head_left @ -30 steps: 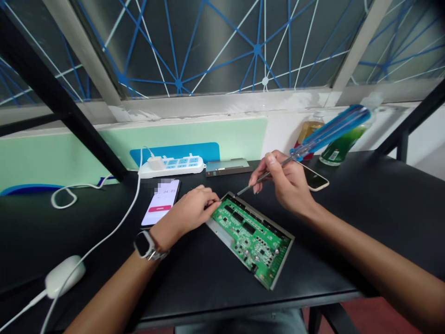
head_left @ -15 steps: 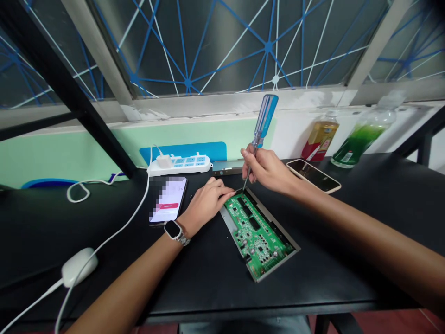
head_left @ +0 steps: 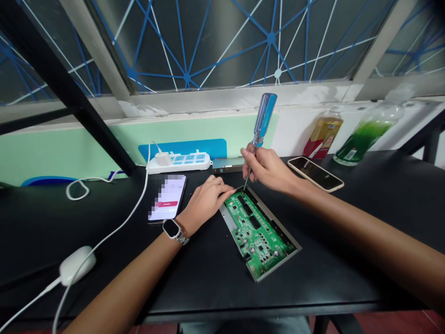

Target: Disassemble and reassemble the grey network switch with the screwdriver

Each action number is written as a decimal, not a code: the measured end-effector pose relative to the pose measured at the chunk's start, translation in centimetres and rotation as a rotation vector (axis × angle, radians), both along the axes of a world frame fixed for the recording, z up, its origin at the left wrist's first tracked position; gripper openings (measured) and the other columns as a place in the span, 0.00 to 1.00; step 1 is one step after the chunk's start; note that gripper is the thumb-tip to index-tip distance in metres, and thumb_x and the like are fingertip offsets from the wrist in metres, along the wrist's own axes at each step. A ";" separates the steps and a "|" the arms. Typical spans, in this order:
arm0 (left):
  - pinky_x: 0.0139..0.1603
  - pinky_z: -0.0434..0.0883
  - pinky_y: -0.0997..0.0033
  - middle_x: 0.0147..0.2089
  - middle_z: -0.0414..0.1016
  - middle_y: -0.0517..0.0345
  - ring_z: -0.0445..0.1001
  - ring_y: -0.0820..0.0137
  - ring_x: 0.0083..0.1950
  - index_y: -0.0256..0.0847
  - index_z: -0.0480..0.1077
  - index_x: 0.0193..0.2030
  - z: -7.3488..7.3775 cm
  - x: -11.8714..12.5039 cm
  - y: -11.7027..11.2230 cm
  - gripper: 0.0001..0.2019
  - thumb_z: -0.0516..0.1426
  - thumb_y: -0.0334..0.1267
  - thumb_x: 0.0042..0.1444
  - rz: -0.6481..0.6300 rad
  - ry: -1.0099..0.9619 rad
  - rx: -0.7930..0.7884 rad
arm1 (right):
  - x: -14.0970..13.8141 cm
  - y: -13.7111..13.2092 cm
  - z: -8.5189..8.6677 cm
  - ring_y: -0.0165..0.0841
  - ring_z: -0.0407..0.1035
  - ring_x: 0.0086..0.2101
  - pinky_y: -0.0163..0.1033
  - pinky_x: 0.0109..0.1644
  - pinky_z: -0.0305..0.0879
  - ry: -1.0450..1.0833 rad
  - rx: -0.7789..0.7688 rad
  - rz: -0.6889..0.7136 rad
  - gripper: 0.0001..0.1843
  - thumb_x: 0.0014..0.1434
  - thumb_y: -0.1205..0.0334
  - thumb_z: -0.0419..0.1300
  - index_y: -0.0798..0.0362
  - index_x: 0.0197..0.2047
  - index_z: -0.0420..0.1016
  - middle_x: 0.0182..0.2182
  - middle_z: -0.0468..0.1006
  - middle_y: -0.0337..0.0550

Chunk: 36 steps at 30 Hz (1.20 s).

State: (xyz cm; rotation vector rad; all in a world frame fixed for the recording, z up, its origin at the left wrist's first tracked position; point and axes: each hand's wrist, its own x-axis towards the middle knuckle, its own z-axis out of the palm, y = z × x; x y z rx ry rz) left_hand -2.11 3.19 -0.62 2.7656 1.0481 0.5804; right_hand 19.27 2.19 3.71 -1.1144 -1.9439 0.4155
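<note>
A green circuit board (head_left: 257, 234) in a grey metal tray lies on the black table (head_left: 365, 222), angled toward the lower right. My right hand (head_left: 267, 168) is closed round the shaft of a blue-handled screwdriver (head_left: 262, 119), which stands nearly upright with its tip at the board's far corner. My left hand (head_left: 206, 199), with a watch on its wrist, rests curled at that same corner, its fingertips pressed together on the tray edge beside the tip. Whether anything is between those fingertips is hidden.
A lit phone (head_left: 168, 203) lies left of my left hand, a dark phone (head_left: 315, 173) to the right. A white power strip (head_left: 181, 162) with cables and a grey cover plate (head_left: 227, 163) sit at the back. Two bottles (head_left: 323, 134) stand far right, a white charger (head_left: 76, 264) near left.
The screwdriver swung from lying tilted to the right to nearly upright, its tip now on the board's far corner. My left hand stayed at that corner. The view shifted slightly.
</note>
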 end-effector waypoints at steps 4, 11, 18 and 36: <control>0.36 0.62 0.68 0.39 0.73 0.54 0.68 0.63 0.46 0.45 0.77 0.47 -0.2 0.0 0.1 0.17 0.48 0.46 0.70 -0.001 0.003 0.013 | -0.1 0.0 -0.1 0.30 0.68 0.21 0.40 0.34 0.65 0.001 0.002 0.022 0.33 0.70 0.42 0.45 0.53 0.22 0.72 0.18 0.71 0.39; 0.46 0.67 0.62 0.45 0.75 0.51 0.69 0.61 0.48 0.43 0.77 0.48 0.4 0.5 -0.1 0.13 0.53 0.43 0.67 0.001 -0.087 -0.009 | 0.0 0.1 -0.1 0.31 0.69 0.23 0.41 0.34 0.66 0.016 -0.026 0.055 0.30 0.70 0.45 0.48 0.53 0.23 0.72 0.20 0.73 0.41; 0.41 0.71 0.66 0.36 0.78 0.55 0.75 0.68 0.37 0.36 0.73 0.39 1.5 4.3 0.8 0.06 0.61 0.36 0.58 -0.093 -0.443 -0.379 | 0.0 0.6 -0.1 0.32 0.72 0.23 0.40 0.30 0.68 0.095 -0.101 0.103 0.23 0.69 0.48 0.51 0.51 0.26 0.68 0.21 0.76 0.41; 0.45 0.74 0.65 0.39 0.82 0.52 0.79 0.65 0.41 0.36 0.78 0.40 -0.1 4.3 0.5 0.06 0.62 0.36 0.59 -0.038 -0.663 -0.383 | 1.7 0.4 1.0 0.36 0.77 0.29 0.41 0.33 0.74 0.128 -0.299 0.237 0.09 0.58 0.58 0.64 0.54 0.37 0.76 0.29 0.81 0.44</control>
